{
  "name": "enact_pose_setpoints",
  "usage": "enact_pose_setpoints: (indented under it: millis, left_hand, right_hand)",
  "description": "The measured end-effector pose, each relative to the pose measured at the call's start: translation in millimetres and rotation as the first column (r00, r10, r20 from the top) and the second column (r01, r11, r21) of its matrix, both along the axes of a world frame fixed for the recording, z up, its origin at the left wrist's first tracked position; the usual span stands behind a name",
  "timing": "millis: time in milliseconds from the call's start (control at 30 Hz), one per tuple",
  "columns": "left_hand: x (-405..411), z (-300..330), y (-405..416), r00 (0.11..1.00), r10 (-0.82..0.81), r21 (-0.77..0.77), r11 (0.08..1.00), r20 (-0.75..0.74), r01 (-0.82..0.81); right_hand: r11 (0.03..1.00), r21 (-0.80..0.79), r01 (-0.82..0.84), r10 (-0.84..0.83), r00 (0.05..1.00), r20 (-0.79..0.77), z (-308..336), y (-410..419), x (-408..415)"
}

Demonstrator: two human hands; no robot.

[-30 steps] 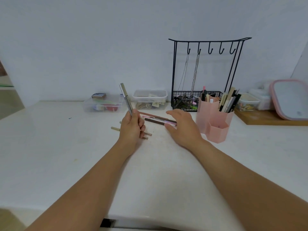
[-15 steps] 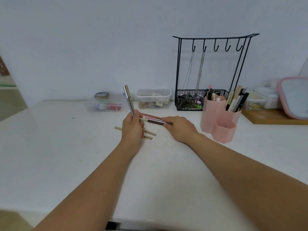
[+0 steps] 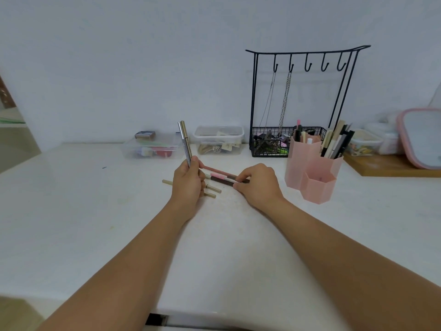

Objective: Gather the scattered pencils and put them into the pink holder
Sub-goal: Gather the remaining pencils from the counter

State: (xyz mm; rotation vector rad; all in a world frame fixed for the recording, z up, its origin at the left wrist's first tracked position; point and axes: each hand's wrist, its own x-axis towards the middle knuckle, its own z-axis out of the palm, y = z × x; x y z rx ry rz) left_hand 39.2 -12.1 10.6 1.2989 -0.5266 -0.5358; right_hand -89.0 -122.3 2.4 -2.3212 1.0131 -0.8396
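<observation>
Gathering step: left hand [image 3: 187, 185] grips an upright silver pen [image 3: 184, 141]; right hand [image 3: 259, 187] pinches the pink-and-brown pencils [image 3: 220, 177] lying left of the pink hexagonal plastic holder [image 3: 312, 174]; next, lift them rightward into it

The pencil [image 3: 185, 142] standing up out of the left hand's grip is silver-grey with a dark band. Of those at the right hand's grip, one is dusty pink [image 3: 213, 168], one pale pink and white [image 3: 220, 175], one dark brown [image 3: 220, 180]. Below the left grip lie cream pencils [image 3: 213, 188]. The holder [image 3: 310, 167] is matte pink (its contents black, cream, white). The counter [image 3: 95, 211] is white.
</observation>
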Motion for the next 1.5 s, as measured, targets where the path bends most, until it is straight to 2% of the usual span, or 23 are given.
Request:
enact_pose_setpoints:
  millis: [100, 233, 367, 467, 567, 700, 933, 1033, 1133, 1200, 1267, 1367, 1500]
  left_hand:
    - [-2.3, 0.7, 1.0, 1.000, -0.009, 0.001, 1.000, -0.006, 0.009]
    - [-5.1, 3.6, 3.1, 0.999, -0.040, -0.002, 0.999, -0.031, 0.040]
    - [-5.7, 4.4, 4.3, 0.985, -0.172, -0.008, 0.985, -0.021, 0.172]
    - [-7.5, 3.7, 5.8, 0.961, -0.268, 0.003, 0.963, 0.062, 0.269]
    - [-9.2, 2.8, 6.1, 0.947, -0.282, 0.040, 0.959, 0.156, 0.279]
    - [-10.1, 0.2, 3.4, 0.905, -0.296, 0.135, 0.954, 0.304, 0.267]
    - [-14.3, -2.0, 3.0, 0.867, -0.309, 0.231, 0.945, 0.390, 0.232]
    - [-13.7, -1.0, 2.7, 0.911, -0.321, 0.189, 0.942, 0.258, 0.278]
    - [-12.1, 0.0, 3.9, 0.942, -0.275, 0.118, 0.959, 0.194, 0.256]
    - [-9.5, -0.5, 4.7, 0.959, -0.237, 0.079, 0.971, 0.158, 0.227]
    - [-6.6, -1.4, 3.9, 0.970, -0.216, 0.056, 0.976, 0.111, 0.211]
    - [-2.9, -2.2, 1.6, 0.986, -0.158, 0.031, 0.987, 0.057, 0.156]
    - [-4.1, 0.5, 3.2, 0.995, -0.097, 0.011, 0.995, 0.006, 0.097]
  right_hand:
    - [0.997, 0.067, 0.034, -0.040, 0.994, 0.099, 1.3, 1.0, -1.4]
    - [0.995, 0.099, 0.019, -0.056, 0.924, 0.379, 13.1, 2.0, -3.9]
    - [0.932, 0.260, -0.252, 0.040, 0.786, 0.617, 29.3, 11.0, -4.4]
    - [0.852, 0.366, -0.375, 0.055, 0.759, 0.649, 32.7, 21.5, -1.0]
    - [0.772, 0.419, -0.478, 0.068, 0.717, 0.694, 31.3, 28.4, 3.5]
    - [0.743, 0.439, -0.506, 0.102, 0.733, 0.673, 27.0, 26.6, 6.1]
    - [0.714, 0.470, -0.519, 0.086, 0.731, 0.676, 23.2, 24.9, 4.6]
    - [0.794, 0.429, -0.431, 0.088, 0.779, 0.621, 23.6, 23.1, 2.9]
    - [0.967, 0.231, -0.109, -0.012, 0.883, 0.470, 22.9, 2.8, -3.4]
    - [0.996, 0.084, 0.023, -0.049, 0.945, 0.322, 25.1, -12.0, -12.2]
    - [0.998, 0.054, 0.035, -0.042, 0.989, 0.141, 26.0, -22.1, -20.7]
    - [0.995, 0.092, 0.045, -0.036, 0.995, -0.096, 20.7, -28.6, -25.1]
    - [0.989, 0.141, 0.039, -0.011, 0.981, -0.193, 21.5, -29.4, -25.7]
